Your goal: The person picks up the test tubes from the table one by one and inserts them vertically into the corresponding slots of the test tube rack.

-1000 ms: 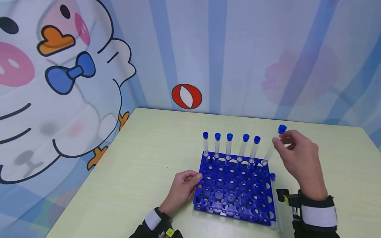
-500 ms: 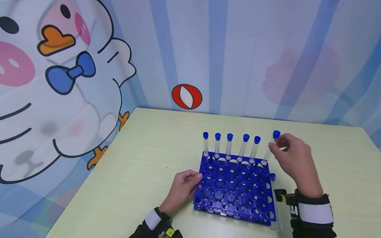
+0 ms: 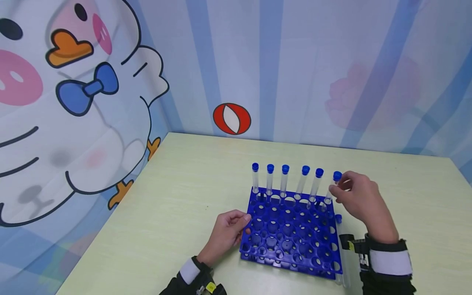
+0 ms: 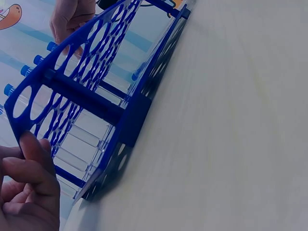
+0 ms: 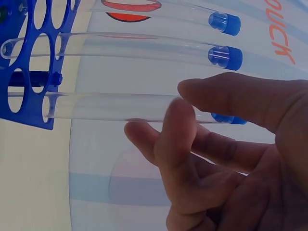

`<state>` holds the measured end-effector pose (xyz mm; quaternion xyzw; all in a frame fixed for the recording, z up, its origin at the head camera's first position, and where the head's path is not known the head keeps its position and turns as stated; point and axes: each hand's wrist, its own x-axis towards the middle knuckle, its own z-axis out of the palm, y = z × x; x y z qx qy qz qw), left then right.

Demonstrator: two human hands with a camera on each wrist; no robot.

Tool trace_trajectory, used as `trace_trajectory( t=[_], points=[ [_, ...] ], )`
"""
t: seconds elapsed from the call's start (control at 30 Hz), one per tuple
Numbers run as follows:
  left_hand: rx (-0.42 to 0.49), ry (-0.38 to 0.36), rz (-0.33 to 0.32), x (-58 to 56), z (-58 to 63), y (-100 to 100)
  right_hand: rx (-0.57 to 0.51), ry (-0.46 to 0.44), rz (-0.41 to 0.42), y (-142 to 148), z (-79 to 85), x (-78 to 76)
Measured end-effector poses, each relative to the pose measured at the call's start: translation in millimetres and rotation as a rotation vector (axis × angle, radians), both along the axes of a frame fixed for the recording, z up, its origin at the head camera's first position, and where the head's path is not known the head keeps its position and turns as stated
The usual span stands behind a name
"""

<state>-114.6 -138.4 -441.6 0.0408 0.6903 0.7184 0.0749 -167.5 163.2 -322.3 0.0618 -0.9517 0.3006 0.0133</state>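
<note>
A blue test tube rack [image 3: 287, 268] stands on the table, with several clear blue-capped test tubes [image 3: 284, 180] upright along its far row. My left hand [image 3: 226, 235] grips the rack's left edge; in the left wrist view its fingertips [image 4: 36, 147] meet the top plate. At the far right corner, my right hand [image 3: 363, 200] pinches a capped test tube [image 5: 110, 107] near its upper part. That tube's lower end passes through a hole in the rack's top plate, and it leans slightly right. Thumb and fingers partly hide its cap in the right wrist view.
Along the rack's right side is another blue-capped tube [image 3: 338, 219], partly hidden by the rack. The pale table [image 3: 177, 184] meets a printed cartoon backdrop [image 3: 302, 73] at the back and left. Both wrists wear dark camera straps.
My right hand has moved left and down, lowering the pinched test tube further into the rack's far right corner hole. My left hand has stayed on the rack.
</note>
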Motion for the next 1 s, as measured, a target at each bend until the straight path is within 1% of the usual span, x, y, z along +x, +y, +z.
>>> trace_trajectory(
  t=[0.07, 0.1, 0.27, 0.43, 0.57, 0.73, 0.83, 1.0],
  points=[
    [-0.004, 0.008, 0.01, -2.0, -6.3, 0, 0.002, -0.003, 0.001, 0, -0.1, -0.1],
    [-0.01, 0.014, 0.015, -2.2, -7.6, 0, 0.002, -0.004, 0.002, 0, -0.1, 0.0],
    [-0.016, 0.027, 0.026, -2.1, -10.0, 1, 0.003, -0.035, 0.012, 0, 0.1, 0.2],
    [-0.019, 0.021, 0.022, -1.6, -8.4, 0, 0.024, -0.132, 0.036, 1, 1.7, 1.9],
    [-0.006, 0.005, 0.007, -1.3, -3.5, 0, 0.057, -0.214, 0.066, 9, 4.3, 3.6],
    [-0.009, 0.006, -0.013, 2.6, 11.7, 0, 0.092, -0.265, 0.095, 24, 2.3, 1.4],
    [-0.025, 0.007, -0.01, 5.1, 17.2, 1, 0.122, -0.343, 0.113, 29, -5.5, -3.5],
    [-0.026, 0.004, -0.004, 6.0, 17.0, 2, 0.164, -0.518, 0.122, 32, -25.1, -14.5]
  ],
)
